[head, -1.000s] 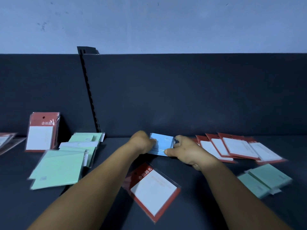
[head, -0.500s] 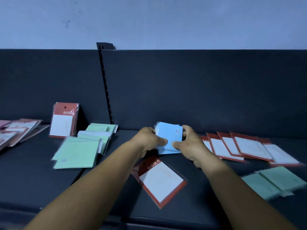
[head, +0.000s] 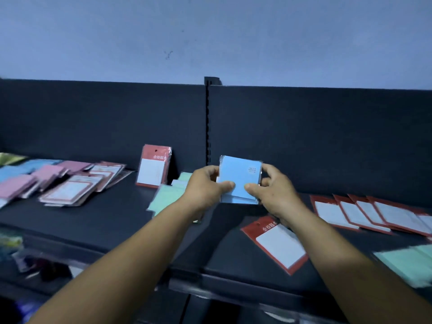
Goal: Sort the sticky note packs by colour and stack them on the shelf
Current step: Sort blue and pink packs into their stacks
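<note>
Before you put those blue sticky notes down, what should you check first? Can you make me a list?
1. Both hands hold the blue packs: ok. The left hand and right hand each pinch a side.
2. Packs squared up: not ok. The lower ones poke out beneath the front one.
3. A blue pile to join: ok. Blue packs on the far left lie on the shelf.
4. Path there: cannot tell. Green packs and an upright red-framed pack sit in between.
5. All packs in the grip are blue: cannot tell. Only the front one shows fully.
</note>
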Motion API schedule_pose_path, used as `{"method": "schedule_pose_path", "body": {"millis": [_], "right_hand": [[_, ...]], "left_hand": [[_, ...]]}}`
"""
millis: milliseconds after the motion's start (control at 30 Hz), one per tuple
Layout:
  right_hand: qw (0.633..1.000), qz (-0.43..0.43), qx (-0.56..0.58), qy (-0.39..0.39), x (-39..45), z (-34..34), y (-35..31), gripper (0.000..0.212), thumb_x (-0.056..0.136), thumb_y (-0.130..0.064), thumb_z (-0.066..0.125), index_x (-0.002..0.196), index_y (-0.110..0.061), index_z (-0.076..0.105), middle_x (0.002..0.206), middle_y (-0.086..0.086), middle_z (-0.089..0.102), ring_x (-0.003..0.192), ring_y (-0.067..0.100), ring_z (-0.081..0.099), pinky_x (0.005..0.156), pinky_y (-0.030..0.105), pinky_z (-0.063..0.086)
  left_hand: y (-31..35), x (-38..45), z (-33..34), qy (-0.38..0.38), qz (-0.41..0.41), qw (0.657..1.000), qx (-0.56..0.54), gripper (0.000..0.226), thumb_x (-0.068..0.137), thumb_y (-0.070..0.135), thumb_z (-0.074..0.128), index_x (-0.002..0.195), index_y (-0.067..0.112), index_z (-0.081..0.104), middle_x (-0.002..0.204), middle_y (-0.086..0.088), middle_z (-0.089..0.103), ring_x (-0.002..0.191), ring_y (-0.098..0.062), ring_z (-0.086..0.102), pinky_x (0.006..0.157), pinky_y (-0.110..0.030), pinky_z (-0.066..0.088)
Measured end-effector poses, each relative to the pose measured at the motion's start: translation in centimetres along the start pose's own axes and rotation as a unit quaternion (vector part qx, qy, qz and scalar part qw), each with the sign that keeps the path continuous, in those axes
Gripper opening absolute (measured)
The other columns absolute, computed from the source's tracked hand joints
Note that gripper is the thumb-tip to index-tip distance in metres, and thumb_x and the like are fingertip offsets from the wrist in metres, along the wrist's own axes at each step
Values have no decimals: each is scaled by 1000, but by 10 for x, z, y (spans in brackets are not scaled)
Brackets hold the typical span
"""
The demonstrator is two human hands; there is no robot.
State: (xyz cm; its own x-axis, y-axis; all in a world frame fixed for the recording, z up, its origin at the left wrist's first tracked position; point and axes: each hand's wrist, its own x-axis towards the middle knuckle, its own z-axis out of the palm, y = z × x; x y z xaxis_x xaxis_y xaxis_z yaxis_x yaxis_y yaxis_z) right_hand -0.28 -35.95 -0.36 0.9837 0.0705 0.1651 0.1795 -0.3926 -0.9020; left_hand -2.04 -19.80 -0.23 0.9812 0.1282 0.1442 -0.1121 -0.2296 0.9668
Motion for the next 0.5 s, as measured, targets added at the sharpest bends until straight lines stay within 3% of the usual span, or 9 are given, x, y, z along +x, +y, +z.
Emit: {"method": "schedule_pose_path", "body": {"millis": [67,133,233,400,500], "right_hand": [[1000,-13,1,-1,-11,26,-16,44,82,-14,69,120,-30,53,93,-2,72,84,19,70,80,40,57],[1000,-20,11,-5,-24,53,-33,43,83,-13,69,119,-31,53,93,0,72,85,20,70,79,39,56],[999,-30,31,-21,-46,97,-59,43,85,-10,68,121,-28,53,96,3,71,87,20,69,81,38,56],[998,-40,38,-44,-78,175,-97,43,85,-15,68,123,-31,53,93,1,71,82,18,68,73,33,53],[996,-52,34,-62,-96,218,-119,41,85,-18,68,121,-32,53,95,2,72,83,21,68,81,37,55]], "left_hand": [[-4,-13,-28,15,11,1000,5,24,83,7,70,105,14,66,103,-3,72,91,-21,70,86,-38,57],[-11,-27,-58,30,19,999,5,25,83,7,67,107,17,66,103,0,72,93,-19,70,88,-39,55],[-20,-50,-107,53,25,998,17,24,84,10,66,106,19,67,100,3,73,85,-15,69,77,-32,55],[-31,-87,-191,86,34,995,29,31,85,9,65,115,16,65,104,0,73,78,-12,66,70,-26,49],[-37,-109,-238,111,37,993,34,34,86,8,66,118,19,63,103,-3,73,69,-9,62,62,-22,45]]}}
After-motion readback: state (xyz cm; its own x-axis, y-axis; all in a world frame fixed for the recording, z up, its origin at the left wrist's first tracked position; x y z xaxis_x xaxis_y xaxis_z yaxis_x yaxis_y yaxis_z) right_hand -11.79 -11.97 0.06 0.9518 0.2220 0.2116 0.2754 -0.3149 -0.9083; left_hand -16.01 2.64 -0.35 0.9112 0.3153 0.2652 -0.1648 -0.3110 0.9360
